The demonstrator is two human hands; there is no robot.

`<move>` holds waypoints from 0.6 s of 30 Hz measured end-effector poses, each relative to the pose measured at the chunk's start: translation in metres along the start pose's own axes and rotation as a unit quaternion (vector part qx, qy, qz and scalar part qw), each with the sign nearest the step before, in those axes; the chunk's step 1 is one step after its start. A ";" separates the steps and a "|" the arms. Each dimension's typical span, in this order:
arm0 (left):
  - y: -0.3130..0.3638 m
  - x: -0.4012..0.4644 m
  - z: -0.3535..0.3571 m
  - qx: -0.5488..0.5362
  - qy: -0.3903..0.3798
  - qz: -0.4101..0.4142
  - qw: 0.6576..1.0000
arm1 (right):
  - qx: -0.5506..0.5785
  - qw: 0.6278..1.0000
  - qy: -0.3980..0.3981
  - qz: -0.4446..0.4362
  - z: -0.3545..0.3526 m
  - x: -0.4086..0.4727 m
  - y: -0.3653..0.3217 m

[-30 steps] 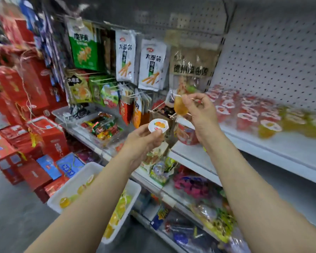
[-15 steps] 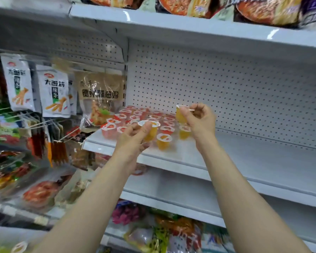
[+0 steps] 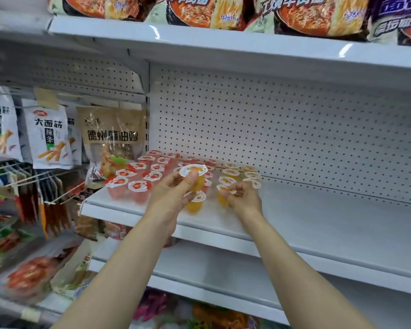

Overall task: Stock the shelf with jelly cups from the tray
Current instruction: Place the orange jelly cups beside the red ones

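Note:
My left hand (image 3: 173, 195) holds an orange jelly cup (image 3: 195, 178) upright, just above the white shelf (image 3: 294, 217). My right hand (image 3: 243, 198) grips another orange jelly cup (image 3: 223, 195) low at the shelf surface, right of the left hand. Rows of red jelly cups (image 3: 138, 181) stand at the shelf's left end. Several orange jelly cups (image 3: 230, 174) stand behind my hands, and one more orange jelly cup (image 3: 196, 204) sits under my left fingers. The tray is out of view.
A pegboard back wall (image 3: 282, 129) closes the shelf. Instant noodle packs (image 3: 306, 13) fill the shelf above. Hanging snack bags (image 3: 48, 136) on wire hooks jut out at the left. A lower white shelf (image 3: 223, 264) runs below my arms.
The view swung up from the tray to the shelf. Both hands moved forward and down with their cups; the right hand lowered its cup to the shelf surface.

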State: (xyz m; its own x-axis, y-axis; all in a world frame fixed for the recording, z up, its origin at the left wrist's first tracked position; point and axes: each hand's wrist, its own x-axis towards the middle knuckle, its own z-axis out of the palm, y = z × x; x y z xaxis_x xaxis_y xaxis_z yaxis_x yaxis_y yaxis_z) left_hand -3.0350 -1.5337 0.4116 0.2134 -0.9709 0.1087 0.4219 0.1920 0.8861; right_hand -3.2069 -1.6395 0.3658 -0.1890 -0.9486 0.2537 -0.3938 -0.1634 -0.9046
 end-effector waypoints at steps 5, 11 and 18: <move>-0.002 0.009 0.007 0.007 0.007 0.010 1.000 | -0.001 1.000 -0.006 0.008 0.002 0.001 0.002; -0.013 0.017 0.024 0.030 -0.012 -0.006 0.999 | 0.022 0.999 -0.029 -0.001 -0.008 0.002 -0.001; -0.017 0.021 0.048 0.027 -0.058 -0.053 0.997 | 0.270 0.936 -0.218 -0.057 -0.063 -0.019 -0.056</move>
State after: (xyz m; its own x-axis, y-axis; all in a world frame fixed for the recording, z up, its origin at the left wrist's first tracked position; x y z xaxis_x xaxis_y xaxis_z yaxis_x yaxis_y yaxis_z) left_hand -3.0795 -1.5646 0.4208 0.0651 -0.9959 0.0627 0.3873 0.0831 0.9182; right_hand -3.2378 -1.5952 0.4332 0.2578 -0.9177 0.3023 0.1448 -0.2727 -0.9511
